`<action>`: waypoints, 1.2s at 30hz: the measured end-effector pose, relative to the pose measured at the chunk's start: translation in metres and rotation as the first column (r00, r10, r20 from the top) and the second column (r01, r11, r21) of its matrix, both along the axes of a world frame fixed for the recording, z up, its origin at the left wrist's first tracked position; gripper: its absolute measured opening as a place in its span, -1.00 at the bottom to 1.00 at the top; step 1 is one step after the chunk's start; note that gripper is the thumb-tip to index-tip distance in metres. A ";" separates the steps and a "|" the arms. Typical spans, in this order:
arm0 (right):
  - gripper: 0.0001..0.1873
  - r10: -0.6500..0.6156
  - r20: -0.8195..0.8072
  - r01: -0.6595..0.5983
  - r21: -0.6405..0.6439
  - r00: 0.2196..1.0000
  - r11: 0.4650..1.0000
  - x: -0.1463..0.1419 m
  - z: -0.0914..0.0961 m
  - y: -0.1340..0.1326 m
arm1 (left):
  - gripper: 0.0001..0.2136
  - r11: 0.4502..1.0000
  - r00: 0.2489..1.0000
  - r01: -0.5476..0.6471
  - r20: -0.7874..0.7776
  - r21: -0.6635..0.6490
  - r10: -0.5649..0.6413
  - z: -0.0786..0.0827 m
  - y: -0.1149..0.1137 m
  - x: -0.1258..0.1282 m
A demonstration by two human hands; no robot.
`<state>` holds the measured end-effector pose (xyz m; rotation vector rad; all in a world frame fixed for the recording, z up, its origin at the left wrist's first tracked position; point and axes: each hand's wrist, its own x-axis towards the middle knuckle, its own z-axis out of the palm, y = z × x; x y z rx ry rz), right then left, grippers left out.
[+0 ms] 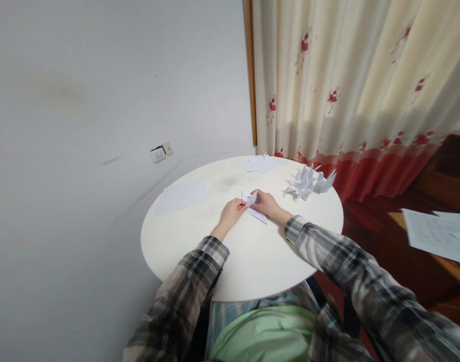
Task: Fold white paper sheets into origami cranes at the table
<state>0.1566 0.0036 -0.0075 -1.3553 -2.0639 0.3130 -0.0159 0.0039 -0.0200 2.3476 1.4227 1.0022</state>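
Observation:
A small folded piece of white paper [257, 213] lies on the round white table [184, 241] near its middle. My left hand [233, 210] pinches the paper's raised left flap with closed fingers. My right hand [266, 202] grips the same paper from the right, fingers curled over the fold. Both forearms wear plaid sleeves and rest over the table's near side.
A flat white sheet [181, 197] lies at the table's left. Several folded paper cranes [308, 183] stand at the right rear, more white sheets [262, 163] at the far edge. A curtain [346, 75] hangs behind; a wooden surface with papers [437, 232] is on the right.

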 end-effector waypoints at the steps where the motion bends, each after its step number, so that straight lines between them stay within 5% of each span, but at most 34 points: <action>1: -0.52 0.010 -0.006 -0.010 -0.009 1.000 1.000 0.000 0.000 0.000 | -0.90 1.000 1.000 0.002 -0.003 -0.002 -0.002 0.001 0.000 0.000; 16: -0.35 0.002 -0.070 -0.001 0.019 0.998 1.000 0.000 -0.001 0.000 | -0.89 0.998 0.994 -0.065 -0.083 0.019 0.066 0.003 -0.003 0.001; 28: -0.75 0.146 -0.136 -0.140 0.056 0.980 0.989 0.000 0.000 -0.002 | -0.88 0.996 0.988 0.040 -0.150 0.074 -0.028 0.002 -0.002 0.000; 36: -0.87 0.138 -0.050 -0.135 0.063 0.989 0.989 -0.001 -0.004 0.002 | -0.86 0.994 0.973 -0.014 -0.228 0.113 0.039 0.007 -0.006 0.001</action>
